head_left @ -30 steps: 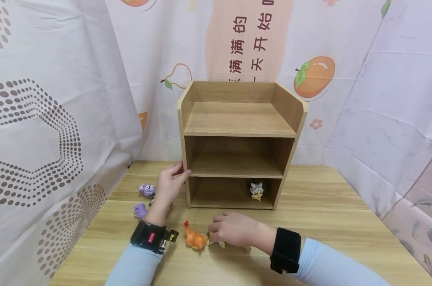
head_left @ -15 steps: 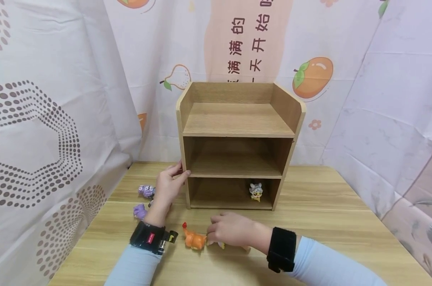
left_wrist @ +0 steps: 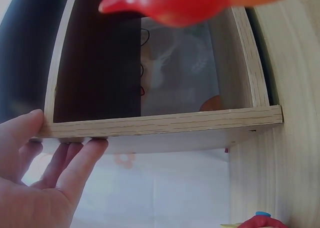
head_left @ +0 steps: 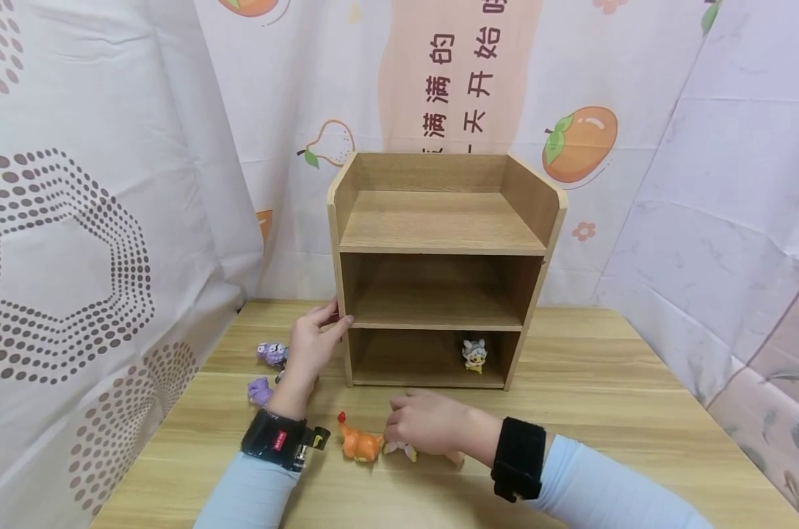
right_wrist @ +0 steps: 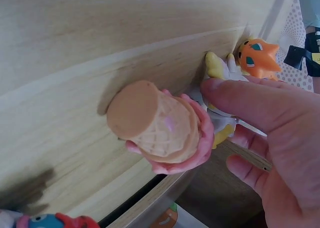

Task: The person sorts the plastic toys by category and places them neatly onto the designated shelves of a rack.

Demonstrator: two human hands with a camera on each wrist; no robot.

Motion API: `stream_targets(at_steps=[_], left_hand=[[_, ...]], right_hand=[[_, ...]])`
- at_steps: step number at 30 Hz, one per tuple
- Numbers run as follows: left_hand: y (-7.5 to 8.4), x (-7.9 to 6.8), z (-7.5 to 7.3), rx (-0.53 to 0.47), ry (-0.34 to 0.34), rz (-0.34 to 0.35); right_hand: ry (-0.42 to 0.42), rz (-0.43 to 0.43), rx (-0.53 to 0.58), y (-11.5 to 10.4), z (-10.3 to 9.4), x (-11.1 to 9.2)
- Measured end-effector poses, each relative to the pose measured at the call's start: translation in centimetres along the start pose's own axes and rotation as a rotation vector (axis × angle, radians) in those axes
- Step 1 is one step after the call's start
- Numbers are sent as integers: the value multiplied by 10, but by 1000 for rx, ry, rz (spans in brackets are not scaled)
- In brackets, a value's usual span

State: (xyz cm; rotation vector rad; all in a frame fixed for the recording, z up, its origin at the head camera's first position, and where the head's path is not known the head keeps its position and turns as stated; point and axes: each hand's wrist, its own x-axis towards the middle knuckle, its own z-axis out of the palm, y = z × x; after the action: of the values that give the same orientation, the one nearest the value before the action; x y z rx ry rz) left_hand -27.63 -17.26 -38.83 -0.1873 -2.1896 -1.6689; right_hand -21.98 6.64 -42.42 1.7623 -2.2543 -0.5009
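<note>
My left hand (head_left: pixel 312 342) grips the left side panel of a small wooden shelf (head_left: pixel 439 250), thumb on the front edge and fingers along the outer face. In the left wrist view the fingertips (left_wrist: pixel 97 147) lie against that panel. On the table before the shelf, my right hand (head_left: pixel 429 422) holds a white-and-yellow figurine (right_wrist: pixel 222 108) between thumb and fingers; the hand covers much of it. An orange figurine (head_left: pixel 362 445) with a red tail tip lies just left of it. Beside the held one lies a waffle-cone-shaped figurine (right_wrist: pixel 170 128) with pink trim, its flat base facing the wrist camera.
A grey-and-yellow figurine (head_left: pixel 474 354) stands in the shelf's bottom compartment, to the right. Purple figurines (head_left: pixel 260 391) lie left of the shelf, partly behind my left forearm. A red-and-blue toy (right_wrist: pixel 55 222) shows at the right wrist view's lower corner. A printed curtain (head_left: pixel 294 88) hangs behind.
My right wrist has shifted slightly left, and a little more of the white-and-yellow figurine's pale side shows below the hand. The left hand keeps its place on the shelf.
</note>
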Motion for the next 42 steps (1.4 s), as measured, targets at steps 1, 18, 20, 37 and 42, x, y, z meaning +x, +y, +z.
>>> stream_targets(at_steps=[1, 18, 20, 37, 42], left_hand=[[0, 0, 0, -2, -2, 0], [-1, -1, -1, -14, -10, -5], [-1, 0, -1, -19, -11, -7], [-1, 0, -1, -9, -1, -1], [0, -1, 0, -21, -3, 0]], right_hand=[[1, 1, 4, 0, 0, 0], [-57, 54, 86, 9, 5, -6], [-62, 66, 109, 11, 4, -7], [-27, 141, 274, 24, -3, -17], [-32, 125, 266, 22, -1, -15]])
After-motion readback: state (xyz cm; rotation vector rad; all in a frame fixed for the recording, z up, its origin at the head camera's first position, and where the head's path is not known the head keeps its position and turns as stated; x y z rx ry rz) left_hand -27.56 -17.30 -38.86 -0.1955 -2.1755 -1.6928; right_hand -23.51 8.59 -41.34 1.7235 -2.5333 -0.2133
